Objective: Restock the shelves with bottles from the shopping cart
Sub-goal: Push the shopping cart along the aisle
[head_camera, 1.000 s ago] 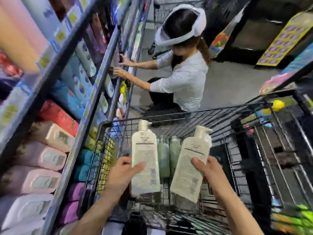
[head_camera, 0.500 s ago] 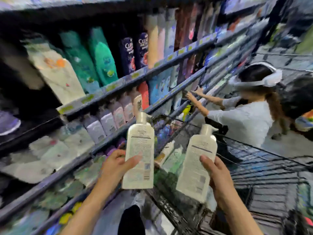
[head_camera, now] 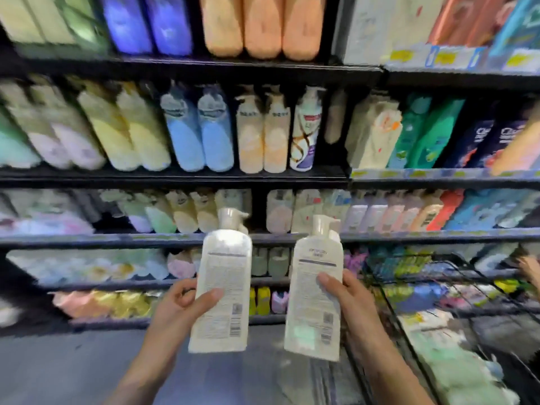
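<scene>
- Cream-white pump bottle (head_camera: 219, 290) stood upright in the left hand (head_camera: 178, 308), thumb across its back label, fingers curled behind it.
- A second cream pump bottle (head_camera: 314, 299) sat in the right hand (head_camera: 347, 305), gripped the same way and tilted slightly left.
- Both were held apart, side by side, in front of the shelves (head_camera: 175, 178), which were packed with blurred coloured bottles.
- The wire shopping cart (head_camera: 409, 311) lay at the lower right, beside the right forearm.
</scene>
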